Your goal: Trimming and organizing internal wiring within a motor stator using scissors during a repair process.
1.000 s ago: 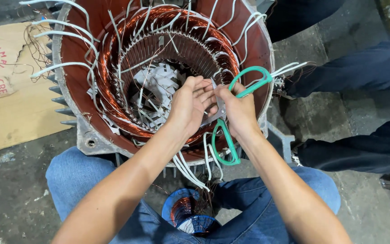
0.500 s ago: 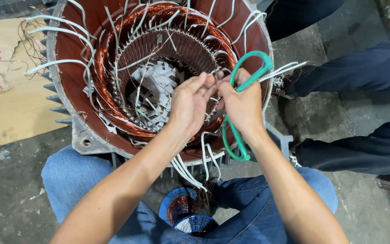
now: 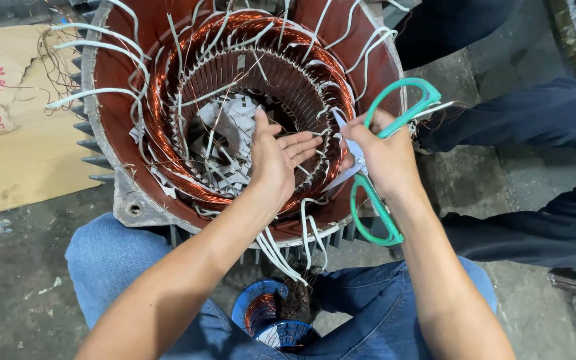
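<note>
We look down on a large motor stator (image 3: 128, 133), its reddish-brown housing filling the upper middle of the view, cooling fins showing along its left and lower edges. Inside it runs a ring of copper windings (image 3: 168, 153), with white insulating sleeves (image 3: 95, 47) arching out over the rim and scraps of white paper (image 3: 235, 127) lying at the bottom of the bore. To the left, a sheet of brown cardboard (image 3: 21, 160) lies on the concrete floor (image 3: 8, 293). Our knees in blue jeans (image 3: 108, 260) frame the lower part, and a second person's dark trouser legs (image 3: 535, 127) stand at the right.

Our left hand (image 3: 275, 160) is inside the bore, palm turned up, its fingers (image 3: 305, 143) loosely spread and holding nothing, close to the windings on the right side. Our right hand (image 3: 381, 157) rests over the stator's right rim, its fingers wrapped around green-handled scissors (image 3: 381, 213); one loop rises above the hand, the other hangs below. The blades point at a strip of white insulation paper (image 3: 341, 123) between the two hands; we cannot tell whether they touch it.

Between our knees sits a small blue spool of copper wire (image 3: 268, 320).
</note>
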